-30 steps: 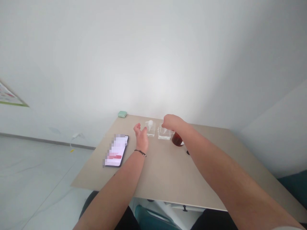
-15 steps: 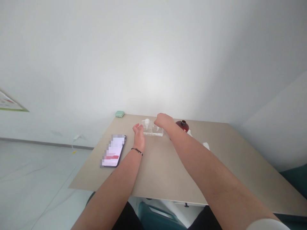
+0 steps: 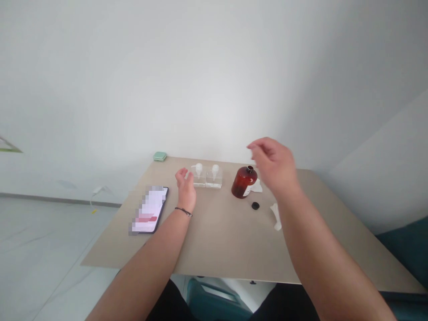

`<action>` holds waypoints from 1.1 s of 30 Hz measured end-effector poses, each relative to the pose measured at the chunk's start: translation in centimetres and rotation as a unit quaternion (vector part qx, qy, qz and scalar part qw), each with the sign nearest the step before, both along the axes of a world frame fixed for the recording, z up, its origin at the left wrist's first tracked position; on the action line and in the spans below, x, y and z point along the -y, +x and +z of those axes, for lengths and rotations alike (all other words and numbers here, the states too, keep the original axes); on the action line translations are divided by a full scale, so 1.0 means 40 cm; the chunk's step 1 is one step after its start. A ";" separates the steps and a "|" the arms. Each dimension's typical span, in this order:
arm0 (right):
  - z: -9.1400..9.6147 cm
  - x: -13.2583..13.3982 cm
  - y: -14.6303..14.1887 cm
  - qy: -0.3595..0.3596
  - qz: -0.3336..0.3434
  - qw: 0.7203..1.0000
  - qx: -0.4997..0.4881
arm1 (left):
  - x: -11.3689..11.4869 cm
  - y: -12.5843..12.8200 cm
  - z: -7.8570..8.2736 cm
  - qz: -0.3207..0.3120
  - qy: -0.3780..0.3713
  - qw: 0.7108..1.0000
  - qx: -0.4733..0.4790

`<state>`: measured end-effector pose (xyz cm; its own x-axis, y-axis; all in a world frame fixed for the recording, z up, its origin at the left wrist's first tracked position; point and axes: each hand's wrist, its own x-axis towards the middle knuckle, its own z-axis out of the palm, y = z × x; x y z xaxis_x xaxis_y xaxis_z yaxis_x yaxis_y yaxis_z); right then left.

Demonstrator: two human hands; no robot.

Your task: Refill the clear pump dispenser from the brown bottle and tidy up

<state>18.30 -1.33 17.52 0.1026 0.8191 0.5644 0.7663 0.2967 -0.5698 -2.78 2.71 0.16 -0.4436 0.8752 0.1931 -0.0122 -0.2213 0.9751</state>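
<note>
**Both hands empty and raised over a beige table [image 3: 227, 240], amber glass bottle [image 3: 244, 183] standing uncapped.**

Left hand [image 3: 185, 189], fingers part-curled, is just beside a clear block holding two white-topped pump dispensers [image 3: 206, 176]; a smartphone [image 3: 149, 209] lies nearer that hand. Right hand [image 3: 274, 167] is up, right of the bottle, above a black cap [image 3: 255, 205] and a white tissue [image 3: 276, 217].

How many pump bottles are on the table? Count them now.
2. One clear pump bottle stands nearest the left hand, touching or nearly touching the second clear pump bottle to its right, both at the table's far edge.
</note>
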 end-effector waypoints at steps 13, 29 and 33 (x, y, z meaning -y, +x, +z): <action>-0.358 -0.064 0.193 -0.224 -0.074 0.967 0.097 | 0.091 0.045 0.003 -0.089 0.240 0.919 -0.300; -0.299 0.060 0.172 -0.352 -0.026 0.895 0.271 | 0.104 0.105 0.015 -0.241 0.104 0.898 -0.354; -0.325 0.054 0.163 -0.347 -0.004 0.894 0.282 | 0.112 0.126 0.011 -0.229 0.093 0.900 -0.359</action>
